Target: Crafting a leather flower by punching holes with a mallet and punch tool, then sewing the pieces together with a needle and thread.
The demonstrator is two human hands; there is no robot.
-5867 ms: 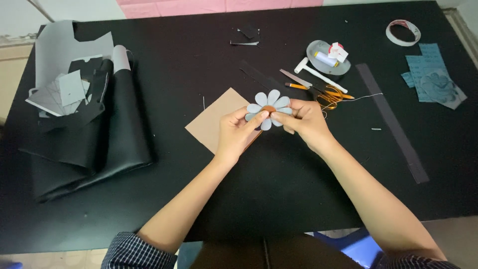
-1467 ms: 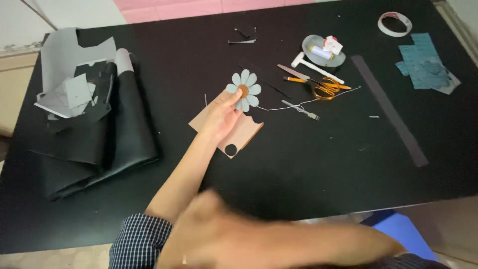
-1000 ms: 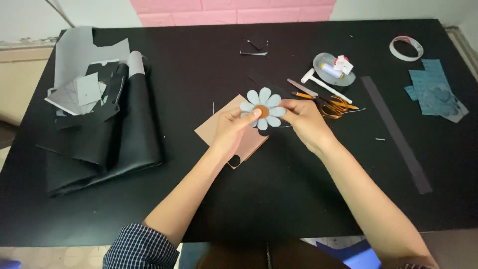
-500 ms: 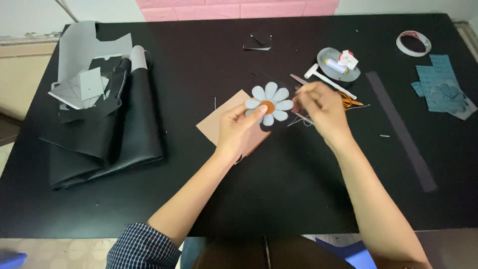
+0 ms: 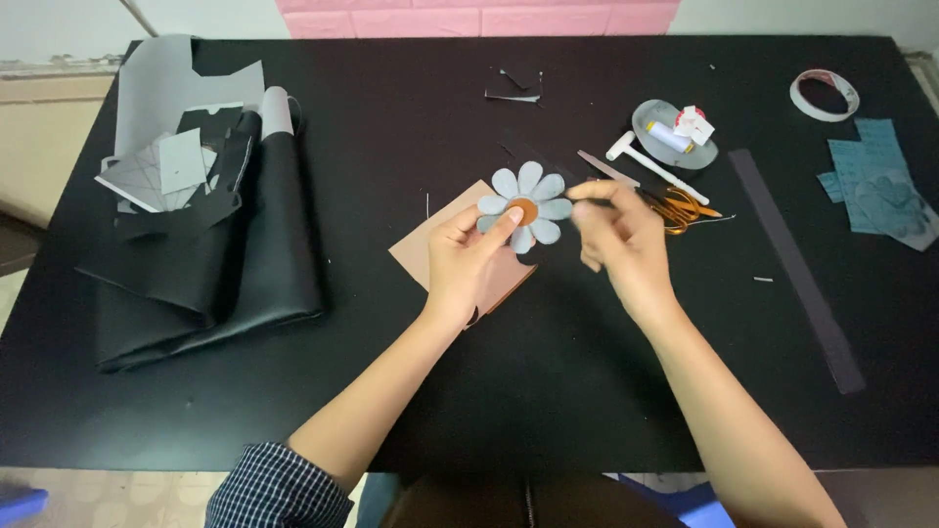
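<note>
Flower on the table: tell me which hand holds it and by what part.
The left hand pinches the pale blue flower at its lower-left petals; whether the right hand holds anything cannot be told.

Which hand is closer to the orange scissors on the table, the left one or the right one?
Right. The right hand is just beside the orange scissors. The left hand is farther away, holding the paper flower.

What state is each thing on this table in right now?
Flower: held up by left hand.
Right hand: pinched shut beside the flower; what it holds is unclear.
Scissors: lying flat.
Tape roll: lying flat.
Black sheets: folded, piled.
Brown piece: flat under left hand.
</note>
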